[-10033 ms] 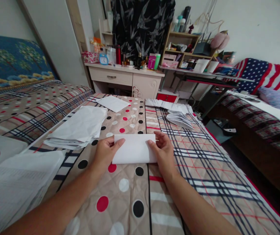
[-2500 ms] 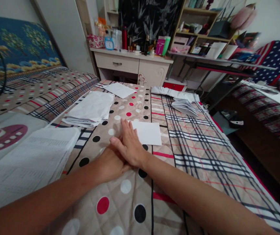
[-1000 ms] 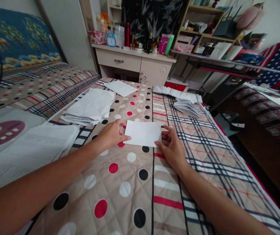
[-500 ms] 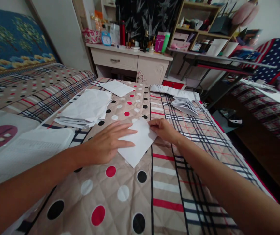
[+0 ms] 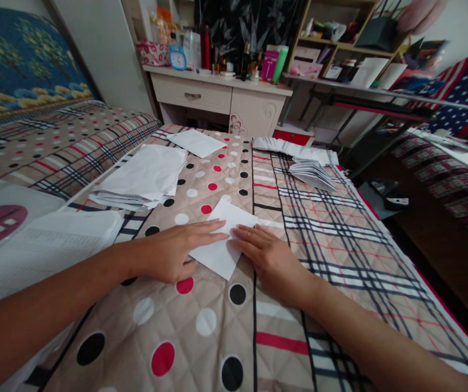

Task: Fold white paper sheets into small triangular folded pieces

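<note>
A folded sheet of white paper (image 5: 220, 262) lies on the bed cover in front of me, set at a slant. My left hand (image 5: 176, 247) rests on its left side with fingers stretched across the surface. From the right, my right hand (image 5: 268, 256) lies flat on the paper, its fingertips close to those of the left. Both hands have their fingers extended and press down without gripping. Part of the paper is hidden under the fingers.
A stack of white paper (image 5: 144, 171) lies to the left, with a single sheet (image 5: 196, 142) beyond it. Folded papers (image 5: 313, 173) sit at the right beside a white pleated strip (image 5: 295, 149). Printed sheets (image 5: 54, 245) are at far left. A dresser (image 5: 201, 98) stands behind the bed.
My right hand has let go of the paper's upper right edge and moved down and left, flattening onto the sheet. My left hand stays on the paper, shifted slightly lower.
</note>
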Demonstrator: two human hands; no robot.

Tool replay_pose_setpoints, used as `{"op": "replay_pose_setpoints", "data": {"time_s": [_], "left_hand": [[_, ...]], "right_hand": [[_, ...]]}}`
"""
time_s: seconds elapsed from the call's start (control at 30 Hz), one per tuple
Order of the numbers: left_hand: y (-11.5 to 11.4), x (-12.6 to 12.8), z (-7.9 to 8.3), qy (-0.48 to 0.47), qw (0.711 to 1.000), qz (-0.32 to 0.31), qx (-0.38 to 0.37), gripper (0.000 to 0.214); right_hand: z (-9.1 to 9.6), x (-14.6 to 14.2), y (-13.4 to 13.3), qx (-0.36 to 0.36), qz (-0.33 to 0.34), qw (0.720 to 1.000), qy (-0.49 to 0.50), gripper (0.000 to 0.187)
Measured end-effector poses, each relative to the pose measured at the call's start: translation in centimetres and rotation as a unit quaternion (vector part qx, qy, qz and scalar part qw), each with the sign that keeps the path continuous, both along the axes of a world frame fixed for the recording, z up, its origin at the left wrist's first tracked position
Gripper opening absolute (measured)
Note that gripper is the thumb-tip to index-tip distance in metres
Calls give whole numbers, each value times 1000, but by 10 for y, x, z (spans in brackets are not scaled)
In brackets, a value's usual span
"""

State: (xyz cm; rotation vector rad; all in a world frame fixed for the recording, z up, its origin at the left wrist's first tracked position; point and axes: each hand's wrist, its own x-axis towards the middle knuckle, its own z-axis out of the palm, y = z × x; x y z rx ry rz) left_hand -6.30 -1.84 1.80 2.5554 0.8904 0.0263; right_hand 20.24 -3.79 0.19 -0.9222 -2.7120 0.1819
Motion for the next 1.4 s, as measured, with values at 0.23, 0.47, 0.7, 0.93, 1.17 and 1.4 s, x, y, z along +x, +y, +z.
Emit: {"op": "replay_pose_setpoints", "data": {"time_s": [0.23, 0.47, 0.7, 0.93, 1.17, 1.4], "left_hand": [[-4, -3, -4, 2, 997, -26, 72, 75], [-23, -2, -11, -76, 983, -81, 146, 44], [-14, 7, -13, -131, 972, -113, 158, 33], [-4, 15, -19, -215, 969, -51, 113, 24], [-3, 25, -21, -345, 931, 122, -9, 20], [-4, 28, -22, -353, 894, 241, -134, 27]], "right_hand": [[-2, -17, 0, 89, 25, 996, -18, 32], [-12, 16, -11, -66, 32, 979, 190, 40], [-14, 27, -16, -139, -78, 948, 276, 35], [-20, 33, -16, -68, -128, 957, 253, 32], [-17, 30, -14, -121, -205, 922, 305, 27], [-5, 28, -16, -142, -219, 923, 281, 24]]}}
